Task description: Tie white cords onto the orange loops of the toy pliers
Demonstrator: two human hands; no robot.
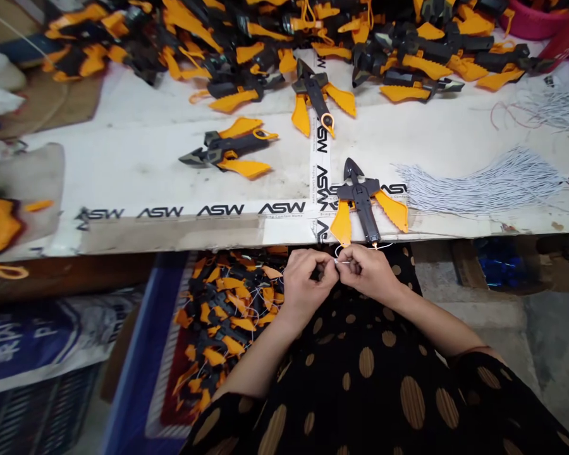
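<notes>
left hand [308, 278], right hand [367, 270] pinch closed on thin white cord [344, 261] below black-and-orange arrow-tipped plastic piece [363, 208]. white tape [220, 211] printed "asw" left of piece; wavy white-string bundle [483, 183] right.

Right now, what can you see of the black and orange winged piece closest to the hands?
The winged piece looks like molded plastic: a narrow black body, pointed head, dark crosspiece, and two splayed orange wings, one visibly jagged along its edge. It lies on the white-covered table near its edge, head pointing away from the person. Thin white cord shows by its tail; the left hand and right hand pinch cord there. Whether it's attached is unclear.
</notes>
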